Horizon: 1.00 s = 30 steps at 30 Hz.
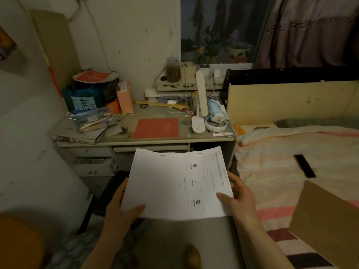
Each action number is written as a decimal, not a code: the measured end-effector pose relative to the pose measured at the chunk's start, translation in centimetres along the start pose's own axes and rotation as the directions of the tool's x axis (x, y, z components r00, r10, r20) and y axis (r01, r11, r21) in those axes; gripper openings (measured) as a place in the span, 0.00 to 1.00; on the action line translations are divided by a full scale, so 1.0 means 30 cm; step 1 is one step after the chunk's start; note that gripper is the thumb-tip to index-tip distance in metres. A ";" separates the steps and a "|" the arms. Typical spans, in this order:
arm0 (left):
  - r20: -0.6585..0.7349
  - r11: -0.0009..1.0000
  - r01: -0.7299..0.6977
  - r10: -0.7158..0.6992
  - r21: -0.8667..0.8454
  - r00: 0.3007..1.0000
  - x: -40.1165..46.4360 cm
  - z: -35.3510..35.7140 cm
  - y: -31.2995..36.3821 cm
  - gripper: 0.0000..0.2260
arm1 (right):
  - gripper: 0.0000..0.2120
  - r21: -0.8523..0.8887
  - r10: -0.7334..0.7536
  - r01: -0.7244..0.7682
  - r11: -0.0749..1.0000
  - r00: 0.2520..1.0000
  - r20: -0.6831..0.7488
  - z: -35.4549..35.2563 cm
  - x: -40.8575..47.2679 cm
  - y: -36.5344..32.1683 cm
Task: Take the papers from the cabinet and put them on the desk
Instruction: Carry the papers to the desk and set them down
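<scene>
I hold white printed papers [174, 185] flat in front of me, below the front edge of the desk [171, 139]. My left hand [124, 206] grips their left edge, thumb on top. My right hand [239, 195] grips the right edge, thumb also on top. The papers hang in the air over the desk's keyboard shelf and the floor, apart from the desktop. No cabinet is recognisable in this view.
On the desk lie a red folder [156, 128], a white lamp [200, 105], a pencil case [93, 119] on stacked magazines, a blue bag [83, 100] and cables. A bed [291, 152] is to the right, a cardboard box [326, 220] at lower right.
</scene>
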State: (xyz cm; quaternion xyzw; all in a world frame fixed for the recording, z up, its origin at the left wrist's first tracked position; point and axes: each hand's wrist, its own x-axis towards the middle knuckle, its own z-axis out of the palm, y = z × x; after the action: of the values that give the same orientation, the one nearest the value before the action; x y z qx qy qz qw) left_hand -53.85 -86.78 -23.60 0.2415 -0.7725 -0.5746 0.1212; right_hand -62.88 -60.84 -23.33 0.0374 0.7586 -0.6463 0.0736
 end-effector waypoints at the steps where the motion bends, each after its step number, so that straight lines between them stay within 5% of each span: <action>1: -0.018 1.000 0.017 -0.017 -0.013 1.000 0.091 0.017 -0.004 0.37 | 0.27 -0.001 0.003 -0.003 1.000 1.000 0.012 0.035 0.097 -0.002; 15: -0.098 0.984 0.116 -0.129 -0.137 0.987 0.948 0.098 0.020 0.31 | 0.26 -0.127 0.070 -0.049 0.991 0.984 0.161 0.438 1.025 -0.113; 23: -0.029 0.982 0.180 -0.182 -0.063 0.983 1.435 0.079 -0.047 0.30 | 0.22 -0.235 0.071 -0.051 0.971 0.994 0.077 0.710 1.381 -0.105; 30: 0.108 0.979 0.204 -0.202 -0.012 0.973 1.824 0.046 -0.148 0.32 | 0.26 -0.350 0.208 -0.210 0.913 0.977 -0.042 0.934 1.634 -0.083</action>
State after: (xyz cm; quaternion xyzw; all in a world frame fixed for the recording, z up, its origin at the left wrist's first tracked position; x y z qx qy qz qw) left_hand -100.20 -114.66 -33.17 0.2869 -0.7425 -0.6049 0.0233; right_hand -109.83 -90.74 -33.07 0.1058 0.8539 -0.4882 0.1461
